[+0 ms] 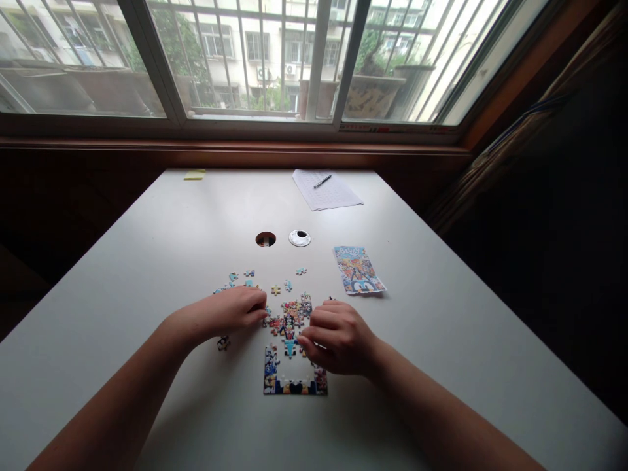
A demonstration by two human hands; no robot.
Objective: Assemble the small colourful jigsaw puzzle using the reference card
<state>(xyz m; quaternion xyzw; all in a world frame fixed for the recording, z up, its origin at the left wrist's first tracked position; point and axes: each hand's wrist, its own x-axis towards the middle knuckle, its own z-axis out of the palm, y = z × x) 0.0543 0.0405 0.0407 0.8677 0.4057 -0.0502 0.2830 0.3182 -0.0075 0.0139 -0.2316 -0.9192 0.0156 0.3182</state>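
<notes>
A partly joined jigsaw puzzle [294, 388] lies in front of me; its lower border and sides are joined around a bare middle. Just above that border, a colourful joined cluster [293, 313] sits between my hands. My left hand [240, 307] is closed at the cluster's left side, thumb and index fingertips together. At the right side, my right hand [338, 335] is curled, its thumb and fingertips against or over the cluster's edge. What either hand pinches is hidden. Loose pieces lie beyond my left hand, among them a yellowish piece [275, 289]. A dark piece [224, 343] lies below my left wrist.
A printed picture card [359, 269] lies to the right on the white table [220, 216]. Farther back are a round cable hole [265, 239], a silver grommet cover [299, 238], paper sheets [326, 195] with a pen [322, 182], and yellow sticky notes [195, 174].
</notes>
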